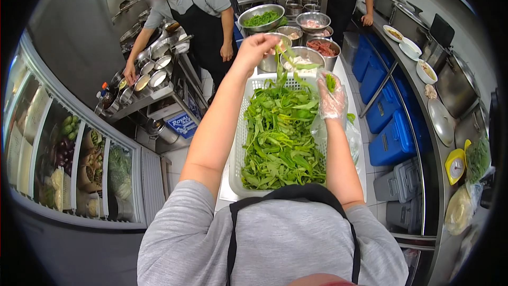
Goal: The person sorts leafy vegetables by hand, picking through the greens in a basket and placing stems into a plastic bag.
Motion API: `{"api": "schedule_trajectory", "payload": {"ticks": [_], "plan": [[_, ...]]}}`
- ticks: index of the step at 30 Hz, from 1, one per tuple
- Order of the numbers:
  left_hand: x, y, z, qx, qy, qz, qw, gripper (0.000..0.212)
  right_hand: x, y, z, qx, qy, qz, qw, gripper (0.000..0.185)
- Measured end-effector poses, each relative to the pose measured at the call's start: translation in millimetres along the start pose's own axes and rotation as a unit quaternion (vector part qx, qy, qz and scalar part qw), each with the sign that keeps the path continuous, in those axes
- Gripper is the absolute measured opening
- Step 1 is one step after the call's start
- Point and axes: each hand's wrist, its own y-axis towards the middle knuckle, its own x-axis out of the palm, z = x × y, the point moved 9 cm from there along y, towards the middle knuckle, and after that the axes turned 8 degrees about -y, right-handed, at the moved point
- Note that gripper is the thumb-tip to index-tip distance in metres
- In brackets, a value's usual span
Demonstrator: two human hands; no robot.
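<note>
In front of me a white perforated plastic basket [237, 159] is heaped with leafy greens [281, 139] on long stems. My left hand [256, 52], bare, is raised over the basket's far end and pinches a green leafy stem [281, 53] that dangles toward the heap. At the basket's far right side, my right hand [332, 95] wears a clear plastic glove. Its fingers are curled around a small bunch of greens [330, 82]. A clear plastic bag [351, 139] hangs by the basket's right edge, partly hidden by my right forearm.
Beyond the basket stand metal bowls with cut greens [261, 19] and red meat [322, 47]. A co-worker [198, 12] reaches over sauce pots at left; another person [345, 0] stands at back right. Blue bins [391, 139] sit under the right counter. A glass-fronted refrigerator [79, 159] is at left.
</note>
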Motion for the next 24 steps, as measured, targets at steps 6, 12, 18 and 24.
{"api": "schedule_trajectory", "payload": {"ticks": [6, 12, 18, 24], "plan": [[41.8, -23.0, -37.1, 0.037, 0.073, -0.115, 0.990, 0.015, 2.2, -5.9, -9.5, -0.043, 0.063, -0.005, 0.997, 0.029], [78.4, -43.4, -46.2, 0.045, 0.091, -0.137, 0.985, 0.015, 46.2, -21.3, -16.2, -0.092, -0.098, -0.207, 0.969, 0.046], [76.5, -46.9, -54.1, 0.046, 0.088, -0.143, 0.985, 0.018, 55.6, -15.6, 1.1, -0.011, -0.043, -0.277, 0.960, 0.047], [74.3, -69.8, -61.4, -0.036, -0.013, -0.195, 0.980, 0.039, 49.6, -21.8, 0.5, 0.021, -0.019, -0.284, 0.958, 0.048]]}}
